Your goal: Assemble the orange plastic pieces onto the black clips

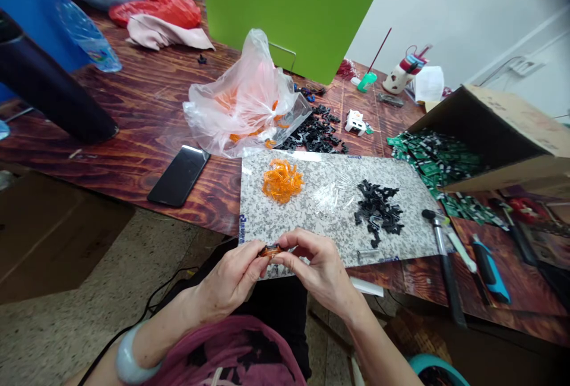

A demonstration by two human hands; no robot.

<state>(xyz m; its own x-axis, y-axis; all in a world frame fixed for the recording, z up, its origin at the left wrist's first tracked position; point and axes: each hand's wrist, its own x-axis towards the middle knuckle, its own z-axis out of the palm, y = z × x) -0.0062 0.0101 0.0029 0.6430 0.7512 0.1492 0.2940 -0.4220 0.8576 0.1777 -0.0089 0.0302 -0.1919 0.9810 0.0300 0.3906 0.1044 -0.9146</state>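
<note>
Wood-grain table (133,107), speckled mat (338,196) under hands (318,270), hammer (440,255) beside.

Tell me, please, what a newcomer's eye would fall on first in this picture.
A bright green panel stands behind the table. On the speckled mat lie an orange pile and a black pile of small plastic parts, and green circuit boards spill from a tipped cardboard box. The left hand and right hand pinch an orange part at the mat's near edge.
</note>
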